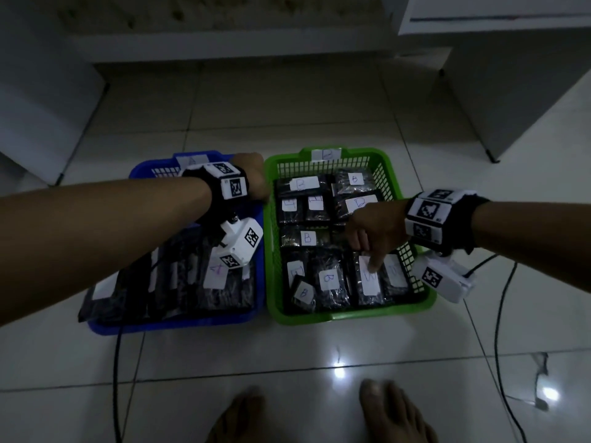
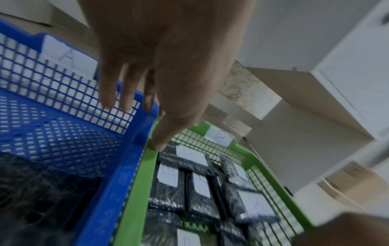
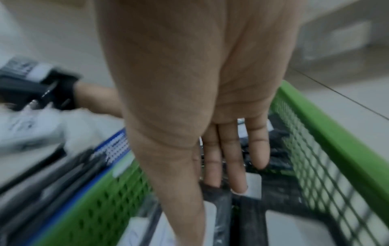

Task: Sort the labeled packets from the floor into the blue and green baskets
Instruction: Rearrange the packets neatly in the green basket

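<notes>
Dim room — glossy white tiled floor (image 1: 287,362), white cabinets (image 1: 511,91) at its edges.

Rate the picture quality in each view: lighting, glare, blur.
Head view: dim overall, sharp enough to read B labels in the green basket, with bright glare spots on the floor tiles. Left wrist view: mild blur, but the A tag on the blue basket is legible. Right wrist view: heavy motion blur; the right hand is clearest, packet labels unreadable.

My left forearm (image 1: 105,225) is hiding most packets in the blue basket (image 1: 179,324). Motion is blurring the right wrist view, so the labels (image 3: 253,185) under my right hand (image 3: 189,83) are perhaps unreadable.
</notes>
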